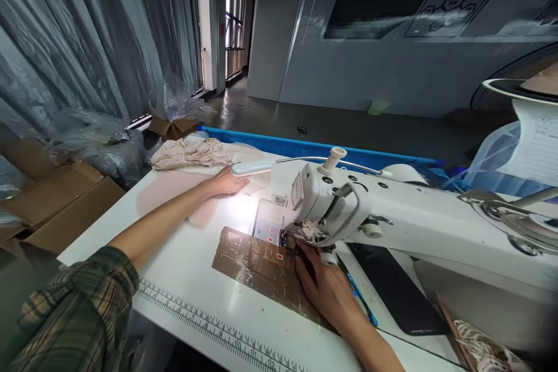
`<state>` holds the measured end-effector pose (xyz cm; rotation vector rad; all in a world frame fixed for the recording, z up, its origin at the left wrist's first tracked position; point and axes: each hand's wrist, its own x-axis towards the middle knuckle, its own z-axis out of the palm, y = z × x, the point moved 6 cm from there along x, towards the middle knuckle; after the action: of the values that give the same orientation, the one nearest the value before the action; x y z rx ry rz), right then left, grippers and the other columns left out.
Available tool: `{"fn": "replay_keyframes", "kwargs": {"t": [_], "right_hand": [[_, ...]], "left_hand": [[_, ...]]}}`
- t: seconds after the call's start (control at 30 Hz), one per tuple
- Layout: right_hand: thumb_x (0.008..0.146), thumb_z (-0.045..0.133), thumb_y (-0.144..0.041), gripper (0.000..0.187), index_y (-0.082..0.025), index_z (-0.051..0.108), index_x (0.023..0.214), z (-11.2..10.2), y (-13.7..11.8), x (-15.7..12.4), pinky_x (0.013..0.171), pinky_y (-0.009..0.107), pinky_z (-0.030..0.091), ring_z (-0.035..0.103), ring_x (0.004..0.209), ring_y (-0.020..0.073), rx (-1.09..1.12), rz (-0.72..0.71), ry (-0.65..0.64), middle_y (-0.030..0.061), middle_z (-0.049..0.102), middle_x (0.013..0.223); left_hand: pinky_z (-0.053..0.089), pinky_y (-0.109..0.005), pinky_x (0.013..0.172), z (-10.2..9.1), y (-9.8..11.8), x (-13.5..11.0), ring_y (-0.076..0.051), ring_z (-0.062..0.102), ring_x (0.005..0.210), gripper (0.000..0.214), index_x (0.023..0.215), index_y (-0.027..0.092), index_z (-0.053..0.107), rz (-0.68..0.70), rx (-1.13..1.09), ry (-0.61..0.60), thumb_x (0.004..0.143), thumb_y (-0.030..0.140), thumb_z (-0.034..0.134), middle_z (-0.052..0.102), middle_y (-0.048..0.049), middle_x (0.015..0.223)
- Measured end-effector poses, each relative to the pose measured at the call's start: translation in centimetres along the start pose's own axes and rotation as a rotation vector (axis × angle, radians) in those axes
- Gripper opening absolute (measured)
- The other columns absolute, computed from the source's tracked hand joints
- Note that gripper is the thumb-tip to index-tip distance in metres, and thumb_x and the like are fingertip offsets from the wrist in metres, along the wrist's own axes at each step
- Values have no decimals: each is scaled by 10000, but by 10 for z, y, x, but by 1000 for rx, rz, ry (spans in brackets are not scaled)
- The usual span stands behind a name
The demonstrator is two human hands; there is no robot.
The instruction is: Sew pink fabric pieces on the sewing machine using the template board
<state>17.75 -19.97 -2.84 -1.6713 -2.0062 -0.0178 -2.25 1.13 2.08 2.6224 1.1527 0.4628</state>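
My left hand (226, 181) lies on the white table with its fingers stretched out, partly behind the small white lamp (253, 168). Thin, sheer pink fabric (163, 189) spreads beside and under this hand. My right hand (326, 282) rests by the needle area of the white sewing machine (320, 192). Its thumb and forefinger come together near the presser foot (288, 239); the fingertips are partly hidden, and what they hold cannot be made out. Beneath that hand is a brown, tape-covered board (257, 261), close to the metal needle plate (267, 224).
A bundle of beige lace (189, 153) lies at the table's far left. Right of my right hand are a blue-handled tool (364, 299) and a black phone-like slab (396, 288). A printed ruler (209, 325) runs along the front edge. Cardboard boxes (65, 203) stand left.
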Motion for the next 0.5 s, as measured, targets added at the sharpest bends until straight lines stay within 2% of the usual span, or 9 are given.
{"fn": "replay_keyframes", "kwargs": {"t": [0.1, 0.23, 0.37, 0.5], "right_hand": [[960, 347, -350, 430, -182, 605, 1260, 3, 3, 0, 814, 433, 577, 662, 1009, 287, 22, 13, 1, 141, 659, 1064], [963, 354, -365, 414, -187, 622, 1222, 5, 4, 1, 805, 427, 579, 673, 976, 284, 57, 3, 16, 133, 665, 1052], [962, 367, -363, 391, -174, 629, 1182, 5, 4, 2, 795, 423, 579, 678, 949, 282, 79, -12, 35, 131, 674, 1029], [959, 376, -352, 374, -175, 626, 1175, 6, 5, 1, 801, 414, 576, 676, 946, 274, 68, -14, 42, 127, 672, 1023]], "left_hand": [[448, -349, 1012, -8, -5, -9, -266, 575, 1175, 420, 1269, 190, 572, -47, 7, 5, 887, 340, 486, 611, -91, 1299], [458, -362, 972, -7, -9, -16, -290, 603, 1104, 310, 1067, 161, 682, -91, 18, -3, 815, 311, 581, 669, -110, 1179], [480, -312, 844, -4, -6, -14, -244, 637, 928, 183, 823, 161, 691, -127, 11, 32, 829, 275, 549, 706, -76, 940], [465, -266, 647, -1, -1, -8, -195, 616, 701, 307, 741, 162, 655, -141, -17, 31, 900, 345, 466, 660, -36, 712]]}}
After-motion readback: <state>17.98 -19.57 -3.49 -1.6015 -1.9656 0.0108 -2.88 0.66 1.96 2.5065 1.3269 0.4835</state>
